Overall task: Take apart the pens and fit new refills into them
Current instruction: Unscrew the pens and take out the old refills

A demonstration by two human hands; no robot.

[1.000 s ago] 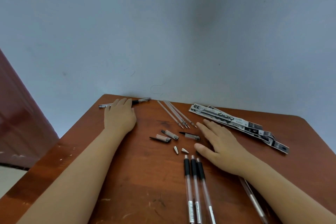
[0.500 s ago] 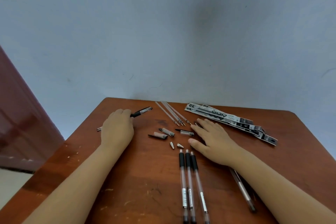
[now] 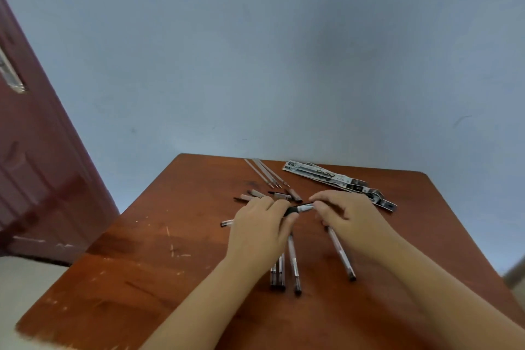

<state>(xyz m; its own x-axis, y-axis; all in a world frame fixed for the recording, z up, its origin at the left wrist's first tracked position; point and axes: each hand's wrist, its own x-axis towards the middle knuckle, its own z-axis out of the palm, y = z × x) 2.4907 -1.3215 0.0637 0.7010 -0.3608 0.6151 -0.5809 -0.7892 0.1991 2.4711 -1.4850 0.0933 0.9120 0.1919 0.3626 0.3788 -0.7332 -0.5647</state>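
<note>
Both hands meet over the middle of the brown table. My left hand grips a clear pen by its barrel; the pen's rear end sticks out left of the hand. My right hand pinches the same pen's tip end, beyond the black grip. Several pen barrels lie side by side below my hands, partly hidden by the left one. Another pen lies under my right wrist. Loose caps and small pen parts lie just beyond my fingers. Three thin refills rest near the far edge.
Printed refill packets lie at the far right of the table. A blue-grey wall stands directly behind the table. A dark red door is at the left.
My left hand has carried the pen from the far left corner to the middle. My right hand has lifted off the table and taken hold of the pen's tip end.
</note>
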